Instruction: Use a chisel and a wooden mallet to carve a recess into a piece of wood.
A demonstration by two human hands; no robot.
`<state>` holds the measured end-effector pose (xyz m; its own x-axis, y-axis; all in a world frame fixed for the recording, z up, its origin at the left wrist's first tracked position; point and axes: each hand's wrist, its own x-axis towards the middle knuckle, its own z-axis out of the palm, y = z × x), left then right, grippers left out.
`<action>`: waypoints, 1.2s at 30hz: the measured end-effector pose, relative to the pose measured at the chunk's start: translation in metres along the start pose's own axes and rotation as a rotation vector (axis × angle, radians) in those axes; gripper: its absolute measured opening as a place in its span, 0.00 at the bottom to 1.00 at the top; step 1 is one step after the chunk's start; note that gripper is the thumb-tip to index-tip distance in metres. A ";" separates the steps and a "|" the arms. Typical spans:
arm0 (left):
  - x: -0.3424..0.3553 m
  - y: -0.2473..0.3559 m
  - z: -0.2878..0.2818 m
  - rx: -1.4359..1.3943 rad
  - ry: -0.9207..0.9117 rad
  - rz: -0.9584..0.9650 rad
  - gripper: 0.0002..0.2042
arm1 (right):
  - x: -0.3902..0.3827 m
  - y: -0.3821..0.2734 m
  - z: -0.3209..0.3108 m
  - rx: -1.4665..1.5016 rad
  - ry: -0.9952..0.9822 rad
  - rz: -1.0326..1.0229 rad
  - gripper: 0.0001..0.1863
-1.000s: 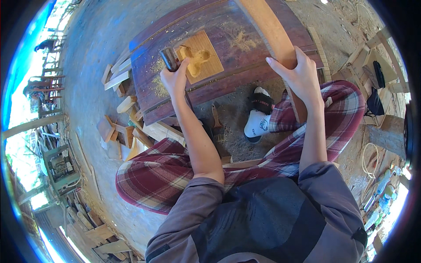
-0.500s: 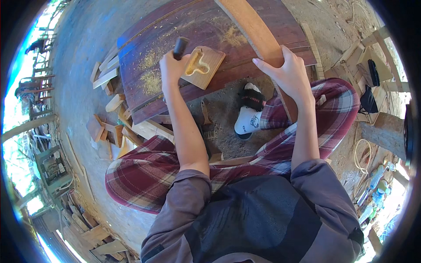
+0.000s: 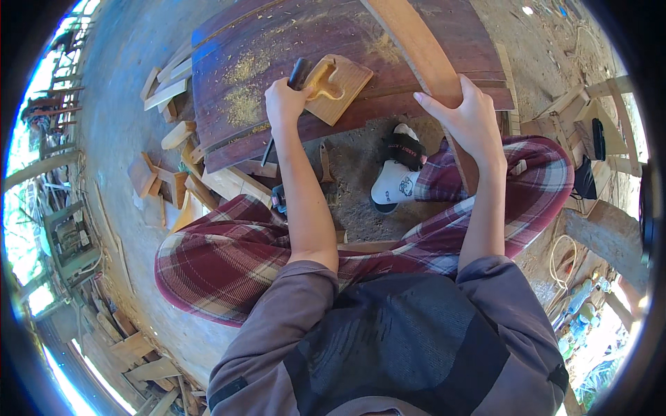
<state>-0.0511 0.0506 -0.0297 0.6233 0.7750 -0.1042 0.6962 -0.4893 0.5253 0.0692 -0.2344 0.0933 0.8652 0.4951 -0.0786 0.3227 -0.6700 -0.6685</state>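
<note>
My left hand [image 3: 286,104] is closed around a black-handled tool [image 3: 300,73], with a thin dark shaft showing below the fist; it looks like a chisel. Right beside that fist, and seemingly touching it, a flat wooden block [image 3: 355,80] with a curved hollow carved into its face lies at the near edge of the low wooden table [image 3: 291,41]. My right hand [image 3: 472,118] grips a long, slightly curved wooden board [image 3: 416,48], thumb on its face. The board slants from beside my leg up over the table; its far end is out of view.
Pale shavings [image 3: 243,104] are scattered over the table. Left of it lie wood offcuts [image 3: 166,93] and more pieces [image 3: 142,173]. A brush [image 3: 325,163] is on the ground below the table, near my sandalled foot [image 3: 395,184]. Wooden frames [image 3: 600,132] stand at right.
The whole view has shifted a little. My left hand and the block sit slightly farther right, and fewer pale shavings show in the block's hollow. My right hand keeps its grip.
</note>
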 end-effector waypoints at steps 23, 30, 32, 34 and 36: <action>0.025 0.111 -0.147 -0.030 0.269 0.544 0.21 | -0.014 -0.028 -0.037 -0.202 0.157 -0.084 0.28; 0.044 0.165 -0.231 -0.028 0.217 0.710 0.22 | -0.070 -0.071 -0.109 -0.006 0.396 -0.288 0.27; 0.036 0.177 -0.248 0.092 0.206 0.776 0.24 | -0.083 -0.073 -0.133 0.128 0.424 -0.322 0.30; 0.032 0.181 -0.262 0.118 0.254 0.821 0.26 | -0.084 -0.078 -0.155 0.070 0.522 -0.427 0.32; 0.030 0.177 -0.272 0.118 0.335 0.908 0.23 | -0.072 -0.081 -0.165 0.391 0.447 -0.411 0.30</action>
<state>-0.0056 0.0957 0.2899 0.8194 0.1475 0.5540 0.0429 -0.9794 0.1974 0.0441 -0.3065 0.2752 0.8047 0.3350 0.4901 0.5672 -0.1902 -0.8013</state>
